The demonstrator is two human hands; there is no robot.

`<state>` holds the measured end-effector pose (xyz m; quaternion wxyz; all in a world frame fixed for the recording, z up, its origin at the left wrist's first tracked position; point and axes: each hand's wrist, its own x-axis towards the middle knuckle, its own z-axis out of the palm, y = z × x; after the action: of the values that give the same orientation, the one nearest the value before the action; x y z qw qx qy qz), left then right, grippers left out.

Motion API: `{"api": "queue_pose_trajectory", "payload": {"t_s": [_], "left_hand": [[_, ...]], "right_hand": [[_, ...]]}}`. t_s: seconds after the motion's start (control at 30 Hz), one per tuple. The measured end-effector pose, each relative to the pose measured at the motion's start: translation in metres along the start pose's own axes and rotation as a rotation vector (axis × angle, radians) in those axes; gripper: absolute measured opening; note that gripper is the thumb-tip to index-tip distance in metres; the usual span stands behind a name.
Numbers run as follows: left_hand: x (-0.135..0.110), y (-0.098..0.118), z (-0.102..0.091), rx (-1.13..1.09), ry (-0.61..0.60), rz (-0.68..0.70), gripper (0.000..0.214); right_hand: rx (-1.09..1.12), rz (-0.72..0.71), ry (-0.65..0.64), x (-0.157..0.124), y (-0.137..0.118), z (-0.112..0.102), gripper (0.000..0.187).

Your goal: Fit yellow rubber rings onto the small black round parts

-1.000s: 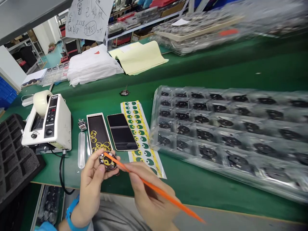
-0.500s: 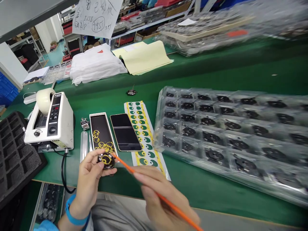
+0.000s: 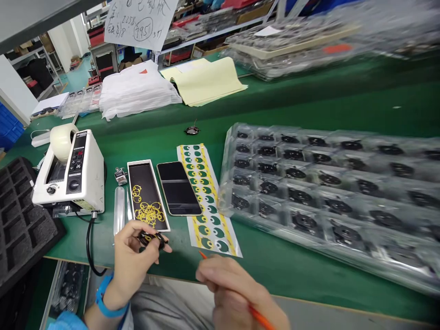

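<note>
Hands: left (image 3: 132, 261) grasping round part (image 3: 145, 237), right (image 3: 237, 288) orange stick (image 3: 260, 317) | phone (image 3: 179, 189) beside open box (image 3: 141, 174)

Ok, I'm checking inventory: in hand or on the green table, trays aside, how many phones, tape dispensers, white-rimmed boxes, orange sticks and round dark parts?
Phone: 1
Tape dispenser: 1
White-rimmed box: 1
Orange stick: 1, in the right hand
Round dark parts: 2, one in the left hand, one loose on the table
Total: 6

Left fingers (image 3: 150, 252) pinch a black disc (image 3: 146, 238), right fingers (image 3: 223, 271) an orange stick (image 3: 260, 317).
</note>
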<state>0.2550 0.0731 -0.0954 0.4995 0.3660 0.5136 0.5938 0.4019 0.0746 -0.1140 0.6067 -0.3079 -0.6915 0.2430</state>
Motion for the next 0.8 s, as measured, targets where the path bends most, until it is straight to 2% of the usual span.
{"api": "queue_pose_trajectory", "payload": {"t_s": [0.07, 0.13, 0.23, 0.33, 0.43, 0.6, 0.8], "left_hand": [[0.0, 0.001, 0.003, 0.035, 0.033, 0.033, 0.009], [-0.002, 0.001, 0.004, 0.099, 0.056, 0.09, 0.007], [-0.006, 0.001, 0.004, 0.24, 0.079, 0.203, 0.016], [-0.011, -0.001, 0.002, 0.352, 0.033, 0.29, 0.031], [-0.015, -0.006, 0.0, 0.425, -0.022, 0.298, 0.038], [-0.019, -0.013, 0.0, 0.503, -0.047, 0.302, 0.042], [-0.018, -0.007, -0.002, 0.604, -0.133, 0.375, 0.051]], "right_hand": [[-0.111, -0.058, -0.11, 0.001, 0.0, 0.005, 0.019], [-0.179, -0.094, -0.137, 0.004, 0.001, 0.011, 0.022], [-0.214, -0.087, -0.083, 0.009, 0.005, 0.019, 0.02], [-0.246, -0.077, -0.057, 0.012, 0.007, 0.02, 0.017], [-0.276, -0.075, -0.035, 0.013, 0.008, 0.019, 0.016], [-0.339, -0.038, -0.031, 0.013, 0.009, 0.016, 0.013], [-0.326, -0.001, -0.046, 0.016, 0.01, 0.013, 0.012]]}}
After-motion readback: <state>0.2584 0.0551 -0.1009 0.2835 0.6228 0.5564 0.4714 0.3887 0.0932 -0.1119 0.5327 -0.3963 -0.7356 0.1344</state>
